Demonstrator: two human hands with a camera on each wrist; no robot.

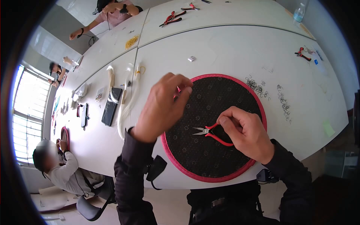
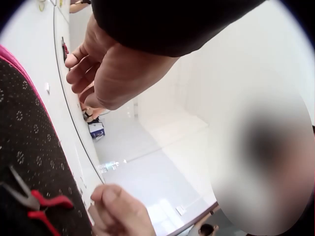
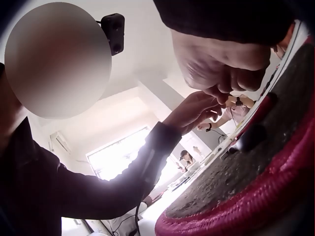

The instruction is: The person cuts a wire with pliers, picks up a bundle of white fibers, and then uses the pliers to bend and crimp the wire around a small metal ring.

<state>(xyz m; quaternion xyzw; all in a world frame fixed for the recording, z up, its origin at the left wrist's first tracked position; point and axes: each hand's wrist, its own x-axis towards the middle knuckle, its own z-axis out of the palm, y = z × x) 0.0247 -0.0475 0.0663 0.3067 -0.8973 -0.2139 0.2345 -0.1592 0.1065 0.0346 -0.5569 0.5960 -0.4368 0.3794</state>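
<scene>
My left hand is raised over the left rim of a round dark mat with a red border, its thumb and index fingertips close together. In the left wrist view its other fingers bend loosely. My right hand hovers over the mat's right side, fingers curled and thumb against the index finger. I cannot tell whether either fingertip pinch has something thin in it. Below the right hand, red-handled pliers lie on the mat with jaws parted, apart from the hand in the left wrist view. A red item is partly hidden behind my left hand.
Small dark wire-like pieces lie right of the mat, with another row beyond. A phone and pale fibre bundles lie left. More pliers are on the far table, another pair at right. Other people sit left and beyond.
</scene>
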